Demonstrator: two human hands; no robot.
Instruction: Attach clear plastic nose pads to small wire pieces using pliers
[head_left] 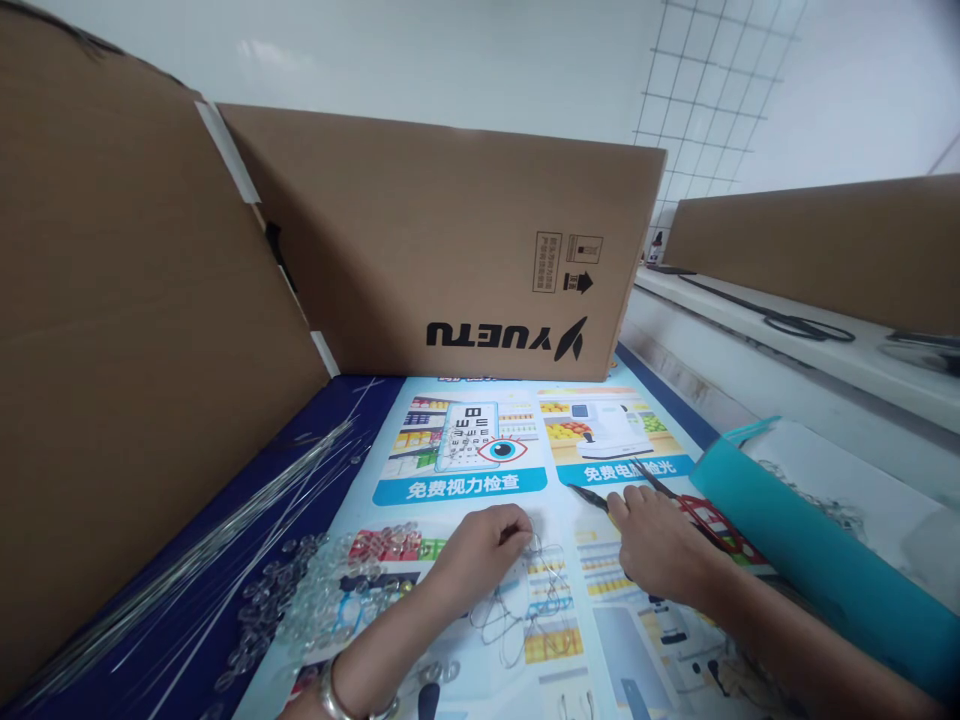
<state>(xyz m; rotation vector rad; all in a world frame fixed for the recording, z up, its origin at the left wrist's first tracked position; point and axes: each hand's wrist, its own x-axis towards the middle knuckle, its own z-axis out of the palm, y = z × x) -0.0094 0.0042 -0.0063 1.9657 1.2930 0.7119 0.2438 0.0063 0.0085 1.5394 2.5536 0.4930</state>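
My left hand is closed, pinching a thin bent wire piece that lies on a printed poster. My right hand rests on the poster to the right and holds a dark slim tool whose tip points left, close to my left fingers. A heap of small clear glass beads lies just left of my left hand. A bracelet sits on my left wrist.
Long straight wires lie on the blue table at the left. Cardboard boxes wall in the back and left. A teal bag lies at the right. Scissors rest on a white ledge beyond.
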